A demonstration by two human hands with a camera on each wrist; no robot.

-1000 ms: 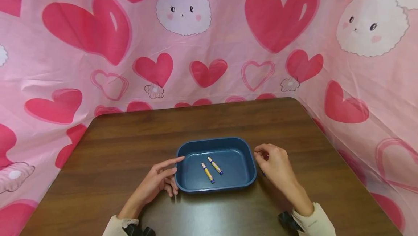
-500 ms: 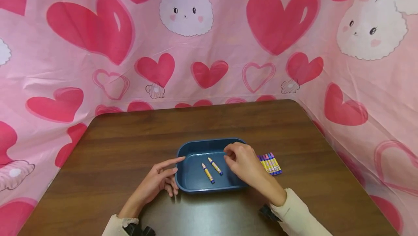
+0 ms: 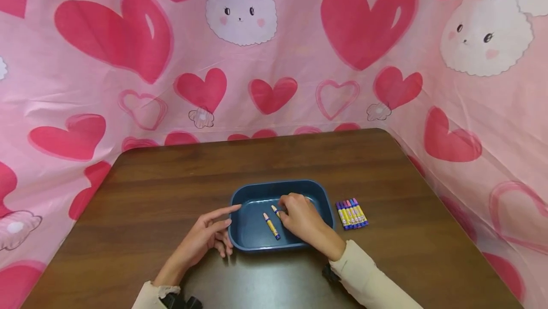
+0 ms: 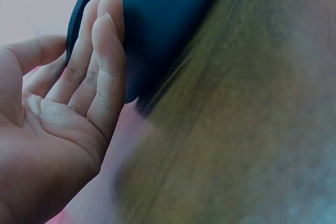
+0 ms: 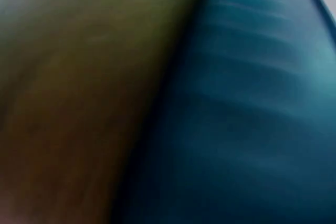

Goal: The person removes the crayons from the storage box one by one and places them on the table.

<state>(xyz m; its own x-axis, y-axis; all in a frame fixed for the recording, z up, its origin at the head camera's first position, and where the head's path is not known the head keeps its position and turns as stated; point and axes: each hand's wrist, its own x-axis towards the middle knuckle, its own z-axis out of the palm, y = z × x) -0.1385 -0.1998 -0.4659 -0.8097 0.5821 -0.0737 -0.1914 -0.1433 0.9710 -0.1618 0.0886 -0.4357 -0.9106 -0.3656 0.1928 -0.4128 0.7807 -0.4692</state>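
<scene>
Two crayons with yellow wrappers lie in a dark blue tray (image 3: 252, 245). One crayon (image 3: 271, 226) shows whole; only the pale tip end of the other crayon (image 3: 275, 209) shows. My right hand (image 3: 306, 221) is down inside the tray at this second crayon, its bent fingers and thumb covering the rest, so whether they pinch it is hidden. The right wrist view is blurred and shows no fingers. My left hand (image 3: 205, 237) touches the tray's left rim, index finger extended over it; in the left wrist view the fingers (image 4: 108, 72) are mostly straight.
Several crayons (image 3: 352, 214) lie side by side in a neat row just right of the tray. The tray stands on a brown wooden table (image 3: 180, 176). A pink cloth (image 3: 299, 33) with hearts and rabbits hangs behind and beside the table.
My right hand has moved left from over the crayon row, across the tray's right side, down to the second crayon. The row is uncovered. My left hand has stayed at the rim.
</scene>
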